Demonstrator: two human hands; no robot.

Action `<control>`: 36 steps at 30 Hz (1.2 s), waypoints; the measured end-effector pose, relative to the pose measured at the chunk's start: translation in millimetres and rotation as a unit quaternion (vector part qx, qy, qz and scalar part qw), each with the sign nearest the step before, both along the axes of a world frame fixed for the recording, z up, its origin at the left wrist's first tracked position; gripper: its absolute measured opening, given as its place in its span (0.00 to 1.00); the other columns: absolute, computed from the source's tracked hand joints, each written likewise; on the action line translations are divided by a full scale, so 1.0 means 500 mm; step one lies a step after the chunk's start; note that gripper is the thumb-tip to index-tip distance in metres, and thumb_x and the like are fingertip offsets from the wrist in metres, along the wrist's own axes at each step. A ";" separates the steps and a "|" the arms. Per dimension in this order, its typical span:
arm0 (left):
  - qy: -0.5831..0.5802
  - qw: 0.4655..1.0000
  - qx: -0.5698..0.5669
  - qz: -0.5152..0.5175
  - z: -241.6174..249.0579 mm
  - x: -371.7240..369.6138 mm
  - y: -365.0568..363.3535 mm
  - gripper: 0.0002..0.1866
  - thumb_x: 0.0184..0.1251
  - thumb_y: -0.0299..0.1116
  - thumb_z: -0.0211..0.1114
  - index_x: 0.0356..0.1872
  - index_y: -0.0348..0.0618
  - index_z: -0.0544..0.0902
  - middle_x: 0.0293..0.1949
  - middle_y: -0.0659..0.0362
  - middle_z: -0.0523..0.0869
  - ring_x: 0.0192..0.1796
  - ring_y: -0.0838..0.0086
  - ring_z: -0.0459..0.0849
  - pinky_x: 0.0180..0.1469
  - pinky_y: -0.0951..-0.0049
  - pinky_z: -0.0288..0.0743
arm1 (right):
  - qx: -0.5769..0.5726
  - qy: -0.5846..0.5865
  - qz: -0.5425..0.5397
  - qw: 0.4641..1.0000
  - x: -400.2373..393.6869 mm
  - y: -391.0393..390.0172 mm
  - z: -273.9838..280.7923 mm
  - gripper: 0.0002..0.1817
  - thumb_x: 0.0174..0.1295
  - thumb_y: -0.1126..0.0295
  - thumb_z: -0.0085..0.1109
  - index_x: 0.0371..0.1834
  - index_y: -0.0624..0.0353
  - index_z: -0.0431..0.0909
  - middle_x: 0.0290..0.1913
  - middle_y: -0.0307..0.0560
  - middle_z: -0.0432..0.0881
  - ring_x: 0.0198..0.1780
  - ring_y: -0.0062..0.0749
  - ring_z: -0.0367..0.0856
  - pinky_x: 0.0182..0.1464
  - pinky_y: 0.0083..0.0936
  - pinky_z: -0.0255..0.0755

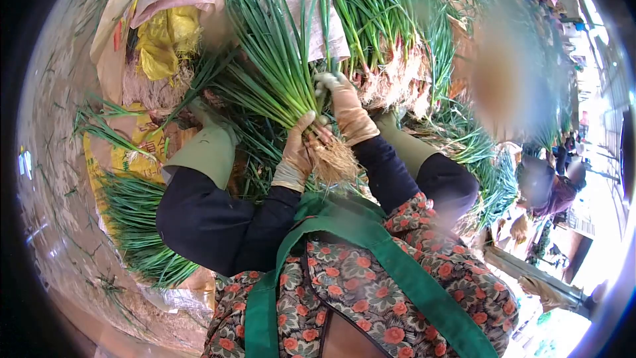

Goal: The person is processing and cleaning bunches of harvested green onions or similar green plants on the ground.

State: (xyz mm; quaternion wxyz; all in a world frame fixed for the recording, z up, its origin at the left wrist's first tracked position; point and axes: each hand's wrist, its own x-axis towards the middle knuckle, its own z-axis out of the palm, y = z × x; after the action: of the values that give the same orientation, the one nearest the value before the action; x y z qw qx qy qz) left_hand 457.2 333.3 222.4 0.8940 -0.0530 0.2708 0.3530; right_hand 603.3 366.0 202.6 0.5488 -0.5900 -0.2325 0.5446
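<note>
My left hand (298,152), in a tan glove, is closed around a bunch of green onions (275,73) just above its pale roots (333,159). The green leaves fan up and to the left. My right hand (346,111), also gloved, rests on the right side of the same bunch with its fingers curled on the stalks. Both dark sleeves come up from my green apron (397,272) and floral top. My knees and olive boots (209,152) sit on either side of the hands.
More green onion bundles (381,33) are piled behind the hands, and another heap (136,225) lies on a yellow sack at the left. A yellow bag (165,40) and woven sacks sit at the top left. Another person (550,189) crouches at the right.
</note>
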 end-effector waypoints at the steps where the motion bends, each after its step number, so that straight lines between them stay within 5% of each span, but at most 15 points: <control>1: -0.080 0.996 0.034 -0.026 -0.011 -0.014 0.010 0.16 0.60 0.39 0.63 0.37 0.33 0.77 0.27 0.54 0.81 0.28 0.67 0.82 0.28 0.72 0.79 | -0.014 0.298 -0.127 0.946 -0.020 -0.006 0.037 0.12 0.64 0.61 0.53 0.39 0.58 0.74 0.23 0.36 0.72 0.25 0.24 0.71 0.30 0.21 0.67; 4: -0.304 0.953 0.010 0.003 -0.020 -0.017 0.002 0.21 0.59 0.44 0.63 0.41 0.34 0.74 0.33 0.58 0.79 0.38 0.69 0.79 0.47 0.62 0.73 | -0.001 0.499 -0.050 0.865 0.016 -0.027 0.004 0.11 0.70 0.63 0.41 0.35 0.57 0.70 0.14 0.27 0.57 0.12 0.15 0.53 0.14 0.15 0.50; 5: -0.428 0.902 -0.039 0.034 0.005 -0.017 -0.006 0.21 0.61 0.45 0.61 0.42 0.36 0.73 0.35 0.61 0.76 0.40 0.72 0.76 0.52 0.65 0.67 | -0.076 0.345 -0.073 0.933 0.013 -0.013 0.030 0.10 0.70 0.64 0.41 0.35 0.56 0.70 0.12 0.24 0.54 0.09 0.13 0.46 0.10 0.16 0.42; 7: -0.467 0.881 -0.046 0.060 0.038 -0.034 0.007 0.20 0.61 0.45 0.61 0.43 0.40 0.72 0.35 0.63 0.73 0.39 0.76 0.74 0.51 0.67 0.65 | -0.049 0.094 0.221 0.970 0.057 -0.041 -0.010 0.09 0.66 0.65 0.45 0.36 0.58 0.72 0.18 0.35 0.67 0.18 0.24 0.65 0.21 0.21 0.60; 8: -0.466 0.879 -0.060 0.075 0.049 -0.042 0.013 0.19 0.61 0.45 0.61 0.43 0.40 0.72 0.35 0.63 0.73 0.38 0.76 0.74 0.51 0.67 0.66 | -0.052 -0.087 0.383 0.918 0.053 -0.056 -0.012 0.08 0.63 0.66 0.48 0.35 0.58 0.73 0.21 0.41 0.71 0.22 0.30 0.69 0.27 0.25 0.64; 10: -0.443 0.892 -0.019 0.087 0.043 -0.044 0.020 0.24 0.63 0.45 0.59 0.54 0.39 0.70 0.45 0.59 0.76 0.39 0.75 0.74 0.50 0.67 0.66 | -0.050 -0.420 0.627 0.654 0.053 -0.086 -0.023 0.07 0.57 0.68 0.55 0.34 0.60 0.75 0.27 0.51 0.80 0.31 0.43 0.79 0.40 0.33 0.73; 12: -0.378 0.922 -0.002 0.087 0.058 -0.045 0.025 0.28 0.63 0.45 0.59 0.60 0.39 0.67 0.51 0.55 0.77 0.39 0.73 0.76 0.50 0.66 0.67 | 0.025 -0.414 0.501 0.760 0.116 -0.110 -0.145 0.11 0.56 0.63 0.59 0.32 0.59 0.78 0.30 0.54 0.81 0.33 0.44 0.80 0.43 0.33 0.72; 15: -0.309 0.951 -0.024 0.011 0.016 -0.034 0.023 0.27 0.63 0.43 0.60 0.59 0.38 0.69 0.43 0.53 0.83 0.41 0.68 0.79 0.51 0.64 0.72 | -0.007 -0.463 0.052 0.885 0.082 -0.037 0.010 0.18 0.56 0.57 0.61 0.39 0.61 0.76 0.33 0.57 0.81 0.38 0.49 0.81 0.42 0.35 0.73; 19: -0.108 0.994 -0.021 0.012 0.061 -0.019 0.027 0.20 0.61 0.40 0.63 0.48 0.36 0.75 0.35 0.54 0.82 0.38 0.69 0.80 0.48 0.64 0.75 | -0.147 -0.522 0.171 0.822 0.071 -0.009 0.006 0.18 0.59 0.58 0.58 0.40 0.63 0.74 0.32 0.60 0.81 0.40 0.52 0.80 0.42 0.36 0.73; 22: -0.007 0.999 0.024 -0.026 0.020 -0.030 0.029 0.20 0.59 0.39 0.64 0.46 0.33 0.75 0.28 0.52 0.82 0.28 0.72 0.81 0.36 0.73 0.78 | -0.058 -0.463 0.177 0.867 0.037 -0.050 0.053 0.18 0.59 0.58 0.57 0.43 0.62 0.74 0.34 0.60 0.80 0.40 0.51 0.80 0.42 0.37 0.73; 28: 0.030 0.999 0.024 -0.034 -0.010 -0.005 0.019 0.17 0.58 0.40 0.65 0.41 0.38 0.76 0.26 0.50 0.82 0.34 0.67 0.83 0.43 0.63 0.80 | 0.084 -0.413 0.490 0.763 0.082 -0.144 0.057 0.15 0.59 0.65 0.56 0.45 0.63 0.74 0.41 0.59 0.79 0.42 0.46 0.79 0.44 0.35 0.71; 30: 0.049 0.998 0.004 -0.029 0.022 -0.004 0.020 0.17 0.57 0.40 0.65 0.41 0.38 0.76 0.26 0.50 0.82 0.31 0.67 0.83 0.43 0.64 0.80 | 0.039 -0.443 0.254 0.859 0.077 -0.120 0.025 0.15 0.59 0.64 0.58 0.43 0.64 0.75 0.36 0.57 0.80 0.36 0.45 0.79 0.41 0.32 0.73; 32: 0.038 0.996 0.054 -0.058 -0.004 -0.008 0.008 0.16 0.58 0.38 0.65 0.39 0.37 0.76 0.28 0.51 0.82 0.31 0.67 0.83 0.41 0.68 0.80 | 0.182 -0.579 0.212 0.766 0.049 -0.058 0.037 0.13 0.61 0.63 0.57 0.39 0.61 0.77 0.26 0.49 0.79 0.25 0.40 0.77 0.31 0.29 0.74; 34: 0.027 0.995 0.062 -0.073 -0.018 -0.018 0.006 0.15 0.58 0.38 0.65 0.38 0.37 0.77 0.30 0.51 0.83 0.30 0.67 0.83 0.41 0.69 0.81 | -0.110 -0.340 0.183 0.916 0.005 -0.027 0.053 0.11 0.62 0.64 0.56 0.37 0.61 0.78 0.21 0.45 0.78 0.20 0.36 0.76 0.26 0.29 0.73; 36: 0.015 0.997 0.026 -0.072 -0.019 -0.025 0.005 0.15 0.58 0.38 0.65 0.38 0.36 0.77 0.31 0.52 0.83 0.30 0.67 0.83 0.42 0.69 0.80 | -0.101 -0.224 0.116 0.962 0.007 -0.036 0.001 0.10 0.62 0.65 0.55 0.35 0.62 0.78 0.21 0.44 0.78 0.20 0.33 0.76 0.24 0.28 0.72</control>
State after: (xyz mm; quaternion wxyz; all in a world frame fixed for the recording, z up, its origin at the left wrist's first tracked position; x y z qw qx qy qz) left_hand 444.5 335.9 212.8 0.9140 -0.0046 0.2778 0.2955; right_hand 607.0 348.2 203.2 0.3534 -0.7181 -0.3600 0.4794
